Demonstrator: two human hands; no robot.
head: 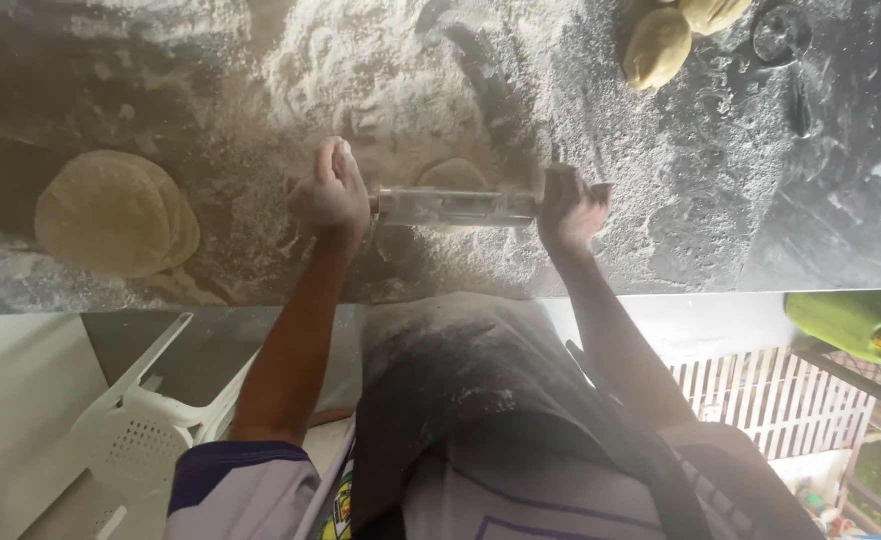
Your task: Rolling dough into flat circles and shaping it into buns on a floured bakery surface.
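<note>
A clear, flour-dusted rolling pin [455,206] lies across a small piece of flattened dough [452,174] on the floured dark counter [720,200]. My left hand [330,192] is closed on the pin's left end. My right hand [570,208] grips its right end. Only the far half of the dough shows beyond the pin. A heap of loose flour [360,60] lies just past the dough.
A stack of rolled flat dough rounds [115,213] rests at the left of the counter. Dough balls [660,45] sit at the far right, next to a clear round object [781,35]. A white plastic chair [145,420] stands below left; a green container [860,322] is at right.
</note>
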